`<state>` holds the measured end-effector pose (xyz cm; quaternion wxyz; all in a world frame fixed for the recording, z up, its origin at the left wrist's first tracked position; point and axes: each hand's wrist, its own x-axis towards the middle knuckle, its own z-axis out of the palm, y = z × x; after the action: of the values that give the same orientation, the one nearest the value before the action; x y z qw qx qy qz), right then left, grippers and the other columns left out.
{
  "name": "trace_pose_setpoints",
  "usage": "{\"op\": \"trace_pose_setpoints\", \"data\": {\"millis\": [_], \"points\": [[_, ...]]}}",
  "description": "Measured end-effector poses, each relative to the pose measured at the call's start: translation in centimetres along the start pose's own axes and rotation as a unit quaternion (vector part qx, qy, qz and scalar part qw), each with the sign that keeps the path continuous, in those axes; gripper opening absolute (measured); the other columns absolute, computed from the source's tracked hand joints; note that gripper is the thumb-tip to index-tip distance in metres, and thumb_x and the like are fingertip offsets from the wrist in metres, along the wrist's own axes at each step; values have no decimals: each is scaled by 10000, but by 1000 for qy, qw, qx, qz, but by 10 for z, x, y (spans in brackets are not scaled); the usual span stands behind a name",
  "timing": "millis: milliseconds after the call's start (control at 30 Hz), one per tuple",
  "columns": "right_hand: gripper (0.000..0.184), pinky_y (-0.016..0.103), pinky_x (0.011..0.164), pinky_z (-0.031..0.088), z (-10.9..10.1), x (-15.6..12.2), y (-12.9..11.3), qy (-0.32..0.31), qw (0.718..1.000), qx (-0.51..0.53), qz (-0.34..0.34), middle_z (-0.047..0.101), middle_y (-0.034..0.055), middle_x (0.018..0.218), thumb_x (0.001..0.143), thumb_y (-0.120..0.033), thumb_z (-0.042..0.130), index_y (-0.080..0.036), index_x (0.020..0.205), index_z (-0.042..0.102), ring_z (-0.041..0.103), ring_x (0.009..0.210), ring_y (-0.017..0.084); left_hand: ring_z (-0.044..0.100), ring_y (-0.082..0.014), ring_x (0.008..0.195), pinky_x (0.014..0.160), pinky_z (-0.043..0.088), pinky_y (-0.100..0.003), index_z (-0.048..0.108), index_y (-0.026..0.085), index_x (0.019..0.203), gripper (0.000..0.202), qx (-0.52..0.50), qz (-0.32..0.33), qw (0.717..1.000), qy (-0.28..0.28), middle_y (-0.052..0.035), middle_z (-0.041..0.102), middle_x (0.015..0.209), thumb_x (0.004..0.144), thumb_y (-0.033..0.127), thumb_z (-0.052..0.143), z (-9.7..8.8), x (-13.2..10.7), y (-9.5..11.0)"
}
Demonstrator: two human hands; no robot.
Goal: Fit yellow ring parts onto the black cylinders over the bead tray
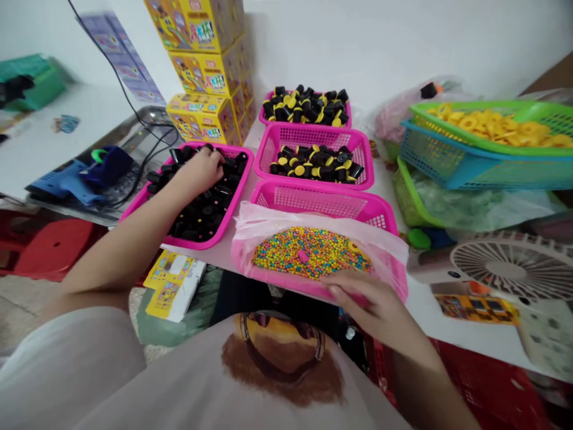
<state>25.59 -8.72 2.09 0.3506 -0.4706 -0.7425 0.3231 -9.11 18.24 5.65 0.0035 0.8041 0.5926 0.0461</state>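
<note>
Head view: yellow-ended pieces, twelve o'clock, perhaps done; black pieces, ten, perhaps pending; left hand among them, right hand beside beads, four, grips I cannot tell.

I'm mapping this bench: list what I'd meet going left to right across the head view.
Green box → left hand in a pink basket of black pieces → small multicoloured balls → fan.

Pale fan at right; blue tool on metal tray at left; 1 red stool below.
</note>
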Motion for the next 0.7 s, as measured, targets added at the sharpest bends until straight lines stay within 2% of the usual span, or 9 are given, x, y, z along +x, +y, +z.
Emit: {"op": "trace_pose_setpoints", "data": {"millis": [100, 200, 267, 333, 433, 533, 600, 700], "points": [[222, 396, 979, 574, 3, 41, 8, -80, 992, -98, 8, 810, 92, 1116, 1000, -261, 594, -207, 1108, 780, 751, 1067, 243, 548, -209, 1215, 1173, 438, -420, 554, 76, 1349, 375, -28, 36, 996, 74, -135, 567, 1381, 1049, 298, 520, -23, -28, 21], [260, 415, 973, 546, 19, 74, 25, -148, 963, -198, 102, 793, 166, 1169, 999, -243, 590, -140, 1174, 752, 747, 1080, 288, 610, -199, 1063, 1048, 527, -373, 696, 129, 1170, 261, -99, 113, 977, 153, -89, 632, 1134, 975, 301, 669, -28, -69, 52], [175, 375, 858, 550, 29, 87, 35, -188, 950, -214, 130, 814, 155, 1016, 953, -220, 654, -143, 1054, 773, 763, 929, 281, 643, -187, 932, 887, 573, -318, 741, 169, 1037, 169, -172, 172, 957, 161, -59, 643, 998, 890, 250, 761, -18, -98, 74], [81, 325, 746, 526, 36, 92, 41, -220, 946, -200, 129, 801, 100, 845, 907, -177, 688, -164, 888, 765, 740, 768, 237, 661, -165, 858, 779, 578, -279, 733, 192, 1015, 158, -260, 209, 934, 131, -39, 659, 977, 864, 209, 779, 0, -123, 92], [85, 278, 707, 503, 36, 91, 42, -242, 947, -169, 128, 785, 46, 825, 879, -116, 672, -178, 883, 729, 713, 728, 179, 701, -162, 901, 810, 595, -280, 698, 199, 1093, 225, -356, 204, 908, 84, -32, 693, 1028, 886, 213, 785, 30, -147, 109], [132, 254, 708, 511, 27, 88, 39, -241, 953, -133, 130, 775, 13, 872, 850, -102, 682, -188, 951, 668, 708, 753, 150, 726, -185, 947, 865, 615, -310, 691, 190, 1094, 294, -386, 187, 900, 79, -41, 715, 1042, 854, 270, 840, 52, -158, 113], [87, 268, 721, 515, 20, 88, 38, -218, 963, -117, 111, 753, -3, 850, 866, -171, 707, -205, 871, 627, 694, 758, 155, 734, -199, 977, 897, 624, -329, 697, 188, 1113, 337, -378, 181, 902, 100, -57, 720, 1079, 833, 291, 856, 60, -160, 112], [214, 306, 772, 531, 17, 92, 43, -161, 978, -101, 82, 734, 2, 840, 916, -307, 711, -219, 767, 586, 693, 804, 181, 737, -221, 1032, 952, 626, -357, 706, 182, 1147, 399, -358, 169, 911, 121, -79, 724, 1123, 806, 309, 870, 64, -160, 111]]}}
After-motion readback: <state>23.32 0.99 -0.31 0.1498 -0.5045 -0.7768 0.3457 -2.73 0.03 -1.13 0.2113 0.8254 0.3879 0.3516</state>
